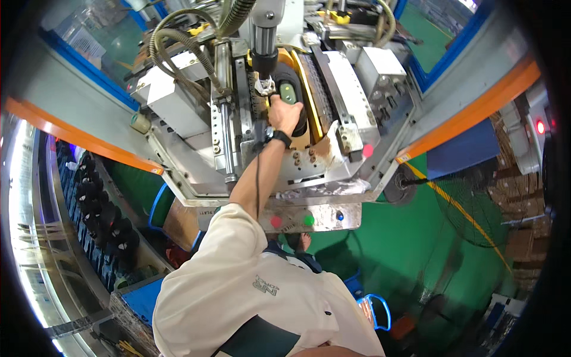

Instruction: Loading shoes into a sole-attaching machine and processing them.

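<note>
Workpiece (299,88), head view: dark, elongated, round-ended; green oval insert (288,92) on upper face; located in the machine (351,89), beside a yellow-edged side plate (312,92). Left hand (284,114), dark watch (279,138) at wrist: thumb side at the insert's near end, other fingers largely hidden; whether clamped on the workpiece, cannot tell. Right hand: out of view. Metal column (264,50), dark lower end: just left of the insert. Handling note, by judgement: steady the workpiece squarely along the plate; keep fingertips clear of column and plate edge.
</note>
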A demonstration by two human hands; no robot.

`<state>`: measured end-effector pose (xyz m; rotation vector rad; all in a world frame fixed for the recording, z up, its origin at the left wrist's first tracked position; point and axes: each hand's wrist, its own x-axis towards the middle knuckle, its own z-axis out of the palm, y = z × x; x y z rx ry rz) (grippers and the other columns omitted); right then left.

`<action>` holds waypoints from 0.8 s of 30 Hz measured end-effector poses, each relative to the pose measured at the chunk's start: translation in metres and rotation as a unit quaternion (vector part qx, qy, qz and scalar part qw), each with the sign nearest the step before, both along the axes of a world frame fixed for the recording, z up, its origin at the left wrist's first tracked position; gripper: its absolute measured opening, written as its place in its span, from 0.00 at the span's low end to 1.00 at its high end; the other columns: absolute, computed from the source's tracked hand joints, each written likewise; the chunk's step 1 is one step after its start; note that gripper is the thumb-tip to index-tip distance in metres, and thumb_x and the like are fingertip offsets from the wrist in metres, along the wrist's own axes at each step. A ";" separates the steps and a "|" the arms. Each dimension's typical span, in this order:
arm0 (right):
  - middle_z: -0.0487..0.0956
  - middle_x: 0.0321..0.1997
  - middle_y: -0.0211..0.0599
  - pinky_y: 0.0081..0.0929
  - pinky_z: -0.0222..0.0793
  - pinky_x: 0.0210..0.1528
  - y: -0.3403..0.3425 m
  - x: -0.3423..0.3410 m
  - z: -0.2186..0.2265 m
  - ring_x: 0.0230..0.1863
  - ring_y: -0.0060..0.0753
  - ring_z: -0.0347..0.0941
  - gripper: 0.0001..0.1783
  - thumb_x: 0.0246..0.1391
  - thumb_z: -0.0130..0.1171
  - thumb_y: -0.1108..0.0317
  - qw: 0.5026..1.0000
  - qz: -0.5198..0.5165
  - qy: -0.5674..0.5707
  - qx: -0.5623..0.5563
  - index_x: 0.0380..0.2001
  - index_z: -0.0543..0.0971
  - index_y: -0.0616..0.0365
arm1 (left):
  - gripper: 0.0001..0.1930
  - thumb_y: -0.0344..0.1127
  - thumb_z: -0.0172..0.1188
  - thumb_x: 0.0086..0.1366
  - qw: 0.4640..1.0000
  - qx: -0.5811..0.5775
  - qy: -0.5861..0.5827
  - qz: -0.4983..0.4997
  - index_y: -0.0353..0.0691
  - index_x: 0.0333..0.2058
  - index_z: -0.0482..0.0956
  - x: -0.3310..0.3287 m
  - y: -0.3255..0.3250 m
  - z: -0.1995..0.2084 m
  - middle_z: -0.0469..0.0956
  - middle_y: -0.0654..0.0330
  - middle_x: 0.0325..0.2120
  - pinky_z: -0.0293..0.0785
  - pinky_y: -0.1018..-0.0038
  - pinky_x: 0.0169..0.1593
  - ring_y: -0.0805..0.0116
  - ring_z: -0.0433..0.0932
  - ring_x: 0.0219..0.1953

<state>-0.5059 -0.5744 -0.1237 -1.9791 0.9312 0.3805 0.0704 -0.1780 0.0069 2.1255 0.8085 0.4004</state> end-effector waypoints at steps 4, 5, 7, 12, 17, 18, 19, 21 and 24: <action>0.81 0.24 0.37 0.28 0.72 0.28 0.002 0.021 -0.006 0.24 0.28 0.76 0.07 0.53 0.59 0.72 1.000 0.013 0.001 -0.015 0.29 0.82 0.65 | 0.19 0.31 0.70 0.47 0.912 -0.309 -0.264 -0.053 0.31 0.39 0.82 -0.018 0.094 -0.010 0.85 0.53 0.33 0.82 0.65 0.41 0.54 0.86 0.35; 0.81 0.24 0.37 0.28 0.72 0.28 0.001 0.026 -0.008 0.25 0.28 0.76 0.07 0.53 0.59 0.72 1.000 0.017 0.000 -0.020 0.29 0.82 0.65 | 0.16 0.27 0.68 0.50 0.853 -0.465 -0.237 -0.006 0.32 0.40 0.83 -0.024 0.111 -0.010 0.84 0.58 0.31 0.83 0.66 0.34 0.59 0.85 0.33; 0.81 0.24 0.36 0.28 0.72 0.28 -0.004 0.033 -0.011 0.25 0.28 0.76 0.07 0.53 0.59 0.72 0.999 0.031 0.006 -0.026 0.30 0.82 0.65 | 0.12 0.33 0.67 0.56 0.770 -0.608 -0.193 0.015 0.36 0.40 0.83 -0.059 0.124 0.017 0.83 0.57 0.33 0.85 0.62 0.29 0.58 0.85 0.33; 0.81 0.25 0.36 0.28 0.72 0.29 -0.036 0.095 -0.063 0.26 0.28 0.76 0.07 0.53 0.59 0.72 0.986 0.161 0.032 -0.017 0.30 0.82 0.65 | 0.06 0.31 0.65 0.60 0.762 -0.609 -0.204 0.077 0.39 0.36 0.81 -0.195 0.123 0.055 0.83 0.58 0.34 0.83 0.64 0.37 0.62 0.83 0.36; 0.78 0.28 0.33 0.24 0.71 0.36 -0.086 0.220 -0.143 0.29 0.24 0.72 0.07 0.56 0.57 0.74 0.822 0.084 0.002 0.564 0.36 0.82 0.66 | 0.17 0.27 0.67 0.54 0.708 -0.669 -0.228 0.009 0.33 0.44 0.79 -0.338 0.092 0.077 0.82 0.60 0.36 0.78 0.76 0.44 0.72 0.81 0.38; 0.79 0.30 0.34 0.24 0.71 0.36 -0.017 0.262 -0.118 0.29 0.24 0.72 0.08 0.59 0.56 0.74 0.825 0.233 0.048 0.513 0.39 0.80 0.65 | 0.19 0.27 0.67 0.54 0.724 -0.641 -0.253 0.027 0.33 0.46 0.78 -0.391 0.090 0.069 0.82 0.61 0.37 0.77 0.76 0.46 0.73 0.81 0.39; 0.80 0.31 0.35 0.24 0.72 0.36 0.071 0.304 -0.041 0.29 0.23 0.72 0.08 0.61 0.55 0.74 0.806 0.383 0.072 0.447 0.41 0.79 0.65 | 0.20 0.27 0.67 0.54 0.745 -0.609 -0.261 0.077 0.33 0.46 0.78 -0.444 0.079 0.070 0.82 0.61 0.37 0.77 0.77 0.45 0.74 0.80 0.39; 0.81 0.34 0.37 0.22 0.73 0.37 0.157 0.323 0.049 0.30 0.23 0.75 0.09 0.65 0.53 0.73 0.766 0.564 -0.042 0.305 0.45 0.77 0.64 | 0.21 0.28 0.68 0.52 0.781 -0.560 -0.250 0.119 0.33 0.46 0.78 -0.517 0.058 0.085 0.81 0.61 0.38 0.75 0.79 0.44 0.76 0.80 0.38; 0.81 0.36 0.35 0.21 0.74 0.37 0.263 0.339 0.110 0.32 0.22 0.76 0.09 0.66 0.54 0.74 0.667 0.683 -0.134 0.266 0.45 0.79 0.64 | 0.22 0.28 0.70 0.51 0.796 -0.478 -0.268 0.259 0.32 0.47 0.79 -0.617 0.005 0.075 0.81 0.60 0.38 0.74 0.76 0.44 0.74 0.78 0.40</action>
